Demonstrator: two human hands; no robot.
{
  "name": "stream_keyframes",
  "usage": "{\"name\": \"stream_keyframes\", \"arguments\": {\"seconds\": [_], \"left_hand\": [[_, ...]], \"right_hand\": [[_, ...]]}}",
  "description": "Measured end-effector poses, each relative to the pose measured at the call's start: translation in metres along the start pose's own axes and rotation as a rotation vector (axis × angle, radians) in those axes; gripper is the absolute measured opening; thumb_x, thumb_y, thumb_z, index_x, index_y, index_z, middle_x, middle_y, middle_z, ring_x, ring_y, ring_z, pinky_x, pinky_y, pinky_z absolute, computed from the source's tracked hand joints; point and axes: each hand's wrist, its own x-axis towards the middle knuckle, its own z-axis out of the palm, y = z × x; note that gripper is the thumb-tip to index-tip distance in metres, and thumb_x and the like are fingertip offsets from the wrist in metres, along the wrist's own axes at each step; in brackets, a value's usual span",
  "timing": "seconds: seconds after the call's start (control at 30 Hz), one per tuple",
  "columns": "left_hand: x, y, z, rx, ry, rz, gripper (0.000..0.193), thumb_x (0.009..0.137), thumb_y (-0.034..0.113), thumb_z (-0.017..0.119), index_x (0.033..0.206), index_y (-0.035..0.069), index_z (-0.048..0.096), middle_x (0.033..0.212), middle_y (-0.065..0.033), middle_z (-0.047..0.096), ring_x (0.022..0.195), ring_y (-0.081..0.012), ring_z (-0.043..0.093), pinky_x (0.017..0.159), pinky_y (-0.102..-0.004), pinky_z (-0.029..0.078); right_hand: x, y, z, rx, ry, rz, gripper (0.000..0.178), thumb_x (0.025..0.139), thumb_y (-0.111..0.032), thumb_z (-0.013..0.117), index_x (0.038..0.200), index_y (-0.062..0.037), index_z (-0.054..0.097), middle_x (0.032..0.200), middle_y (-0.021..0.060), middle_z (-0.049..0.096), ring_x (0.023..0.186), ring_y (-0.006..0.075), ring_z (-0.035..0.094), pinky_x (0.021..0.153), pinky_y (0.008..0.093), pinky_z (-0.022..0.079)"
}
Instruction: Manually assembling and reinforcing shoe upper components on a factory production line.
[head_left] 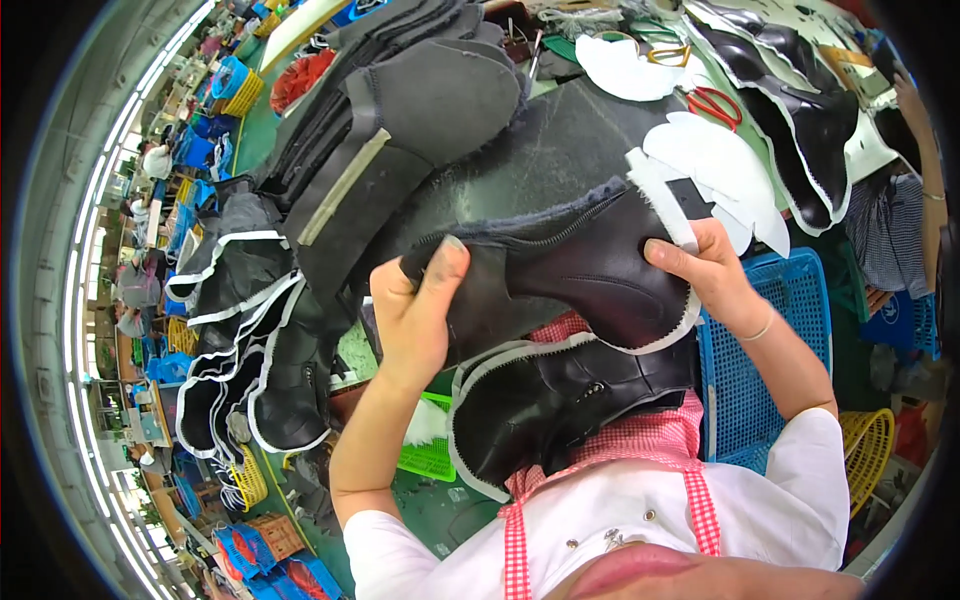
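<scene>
A black leather boot upper (600,275) with a zipper, dark fleece lining and a white edge is stretched between my two hands above the dark work surface (580,125). My left hand (415,310) is closed on its left end, thumb on top. At the other end my right hand (712,272) pinches the white-edged side, thumb pressed on the leather. Another black boot upper (545,405) lies across my lap, over a red checked apron (655,432). Beyond my left hand stands a pile of dark lining pieces (440,105). White cut pieces (715,165) lie beyond my right hand.
Red-handled scissors (715,108) and yellow-handled scissors (668,55) lie at the back. More boot uppers hang at left (290,400) and lie far right (790,130). A blue basket (765,340) stands right, a green basket (428,455) below left. Another person's striped clothing (890,235) shows far right.
</scene>
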Motion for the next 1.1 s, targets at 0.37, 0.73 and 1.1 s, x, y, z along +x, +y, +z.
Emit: {"name": "stream_keyframes", "arguments": {"seconds": [0.37,0.73,1.1], "left_hand": [[0.001,0.026,0.02,0.188,-0.023,0.095,0.03,0.098,0.021,0.065,0.078,-0.002,0.064,0.069,0.0077,0.053,0.066,-0.0015,0.041,0.056,-0.0197,0.032],[-0.011,0.035,0.01,-0.175,0.205,-0.048,0.021,0.098,0.012,0.061,0.079,0.002,0.065,0.078,0.0049,0.062,0.074,-0.0027,0.055,0.066,-0.0202,0.044],[0.026,0.066,-0.015,0.39,-0.284,0.025,0.017,0.08,0.012,0.081,0.082,0.001,0.069,0.071,0.006,0.06,0.067,-0.0008,0.051,0.06,-0.0208,0.04]], "right_hand": [[0.015,-0.085,0.067,-1.371,0.062,-0.908,0.054,0.065,-0.027,0.086,0.11,-0.0074,0.064,0.086,0.0073,0.069,0.077,0.0259,0.067,0.071,0.0319,0.051],[0.022,-0.095,0.032,-0.75,-0.175,-0.414,0.029,0.079,-0.019,0.082,0.101,-0.002,0.071,0.079,0.0028,0.07,0.071,0.0026,0.057,0.066,0.0234,0.049],[0.049,-0.077,0.026,-0.415,-0.222,-0.336,0.028,0.083,-0.02,0.08,0.102,-0.0008,0.072,0.089,0.002,0.073,0.077,0.0045,0.065,0.071,0.0222,0.053]]}}
